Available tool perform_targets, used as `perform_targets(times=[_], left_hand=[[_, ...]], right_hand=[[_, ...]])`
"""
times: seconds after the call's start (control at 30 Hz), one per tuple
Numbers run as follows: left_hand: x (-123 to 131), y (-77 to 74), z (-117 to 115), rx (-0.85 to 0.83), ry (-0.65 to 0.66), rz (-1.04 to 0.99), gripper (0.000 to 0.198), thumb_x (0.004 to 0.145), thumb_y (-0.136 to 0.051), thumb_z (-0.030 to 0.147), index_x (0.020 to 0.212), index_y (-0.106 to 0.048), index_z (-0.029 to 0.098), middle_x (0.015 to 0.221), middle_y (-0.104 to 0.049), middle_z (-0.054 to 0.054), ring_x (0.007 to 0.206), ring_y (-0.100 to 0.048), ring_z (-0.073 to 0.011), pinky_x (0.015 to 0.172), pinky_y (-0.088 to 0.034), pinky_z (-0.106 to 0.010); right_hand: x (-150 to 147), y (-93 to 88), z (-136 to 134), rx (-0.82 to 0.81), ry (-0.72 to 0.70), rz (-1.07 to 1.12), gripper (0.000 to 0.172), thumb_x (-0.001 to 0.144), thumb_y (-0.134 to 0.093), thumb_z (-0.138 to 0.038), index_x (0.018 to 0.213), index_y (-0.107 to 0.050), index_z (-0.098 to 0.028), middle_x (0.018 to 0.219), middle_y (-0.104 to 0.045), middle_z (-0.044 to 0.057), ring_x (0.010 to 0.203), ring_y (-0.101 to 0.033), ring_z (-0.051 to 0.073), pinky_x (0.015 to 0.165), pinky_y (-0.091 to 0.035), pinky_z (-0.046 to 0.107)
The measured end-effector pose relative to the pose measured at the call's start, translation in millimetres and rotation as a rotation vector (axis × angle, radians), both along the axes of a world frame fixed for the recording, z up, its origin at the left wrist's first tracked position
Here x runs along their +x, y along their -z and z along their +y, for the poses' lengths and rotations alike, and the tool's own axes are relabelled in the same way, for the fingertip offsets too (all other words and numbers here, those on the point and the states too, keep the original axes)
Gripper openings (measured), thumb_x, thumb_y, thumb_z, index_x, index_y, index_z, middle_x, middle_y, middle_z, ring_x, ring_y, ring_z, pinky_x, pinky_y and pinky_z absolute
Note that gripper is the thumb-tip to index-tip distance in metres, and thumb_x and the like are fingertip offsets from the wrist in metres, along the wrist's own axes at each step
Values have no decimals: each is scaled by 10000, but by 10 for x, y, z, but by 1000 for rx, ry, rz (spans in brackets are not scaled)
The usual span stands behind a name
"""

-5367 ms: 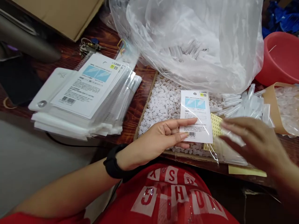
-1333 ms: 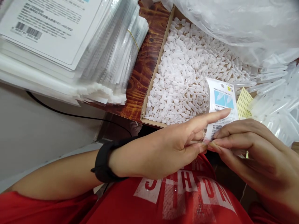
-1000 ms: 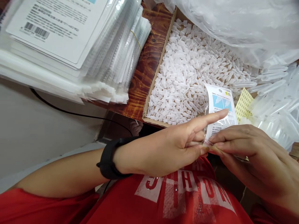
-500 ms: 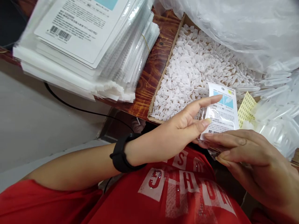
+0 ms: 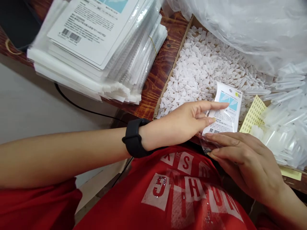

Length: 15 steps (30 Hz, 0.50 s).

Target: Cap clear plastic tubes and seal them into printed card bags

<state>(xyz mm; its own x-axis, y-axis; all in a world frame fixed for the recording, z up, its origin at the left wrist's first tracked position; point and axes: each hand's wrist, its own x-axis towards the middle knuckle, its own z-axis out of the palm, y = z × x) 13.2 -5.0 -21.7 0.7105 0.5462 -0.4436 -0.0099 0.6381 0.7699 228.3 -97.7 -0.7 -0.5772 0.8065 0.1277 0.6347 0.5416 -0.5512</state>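
Note:
A clear plastic bag with a white and blue printed card (image 5: 222, 122) in it lies between my hands, over the near edge of the shallow cardboard tray. My left hand (image 5: 178, 126), with a black band on its wrist, holds the bag's left side. Its thumb presses on the card's face and the index finger stretches across the blue picture; the other fingers are partly hidden. My right hand (image 5: 249, 163) pinches the clear lower end of the bag between thumb and fingers, just below the barcode.
Small white plastic caps (image 5: 192, 73) fill the cardboard tray. Yellow sticker sheets (image 5: 254, 113) and translucent plastic tubes (image 5: 285, 127) lie to the right. A large clear plastic bag (image 5: 240, 28) covers the back. Stacked bagged cards (image 5: 81, 48) stand at the left, near a black cable (image 5: 83, 110).
Both hands and the bagged card have shifted slightly left in view. My right hand has slid a little along the bag's lower end. The left forearm lies more level.

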Motion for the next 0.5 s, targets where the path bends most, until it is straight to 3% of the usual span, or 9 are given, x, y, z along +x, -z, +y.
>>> perform_targets(times=[0.1,0.17,0.27,0.33,0.5], left_hand=[[-15,27,3,88,68,6,582,998,-599,151,1562,-562,291,631,-506,91,557,-521,-97,569,-421,-226],[-37,27,5,94,112,-20,653,980,-612,128,1602,-517,303,621,-453,99,559,-516,-94,563,-416,-217],[-75,13,21,21,174,-77,751,973,-621,102,1662,-413,315,813,-675,53,811,-712,-144,749,-559,-258],[-96,11,35,-37,199,-97,779,980,-621,96,1677,-365,331,997,-768,21,1024,-765,-197,868,-599,-307],[-110,32,49,-131,206,-138,748,1004,-579,92,1658,-359,380,1214,-784,25,1232,-736,-231,826,-620,-264]], right_hand=[[-45,-21,41,29,115,13,167,963,-725,-162,1097,-686,-254,1214,-800,77,1097,-781,243,931,-637,402],[-66,-38,81,50,208,44,173,950,-738,-143,1075,-684,-250,1142,-790,75,1043,-776,231,907,-634,387],[-93,-53,143,32,294,41,144,957,-730,-145,1033,-673,-253,1025,-766,57,955,-755,214,833,-625,365],[-111,-51,179,8,310,15,115,973,-721,-167,1008,-663,-259,976,-756,45,921,-744,205,803,-617,351],[-138,-34,250,-39,333,-39,93,991,-704,-212,956,-635,-264,927,-734,33,873,-729,197,759,-602,339]])
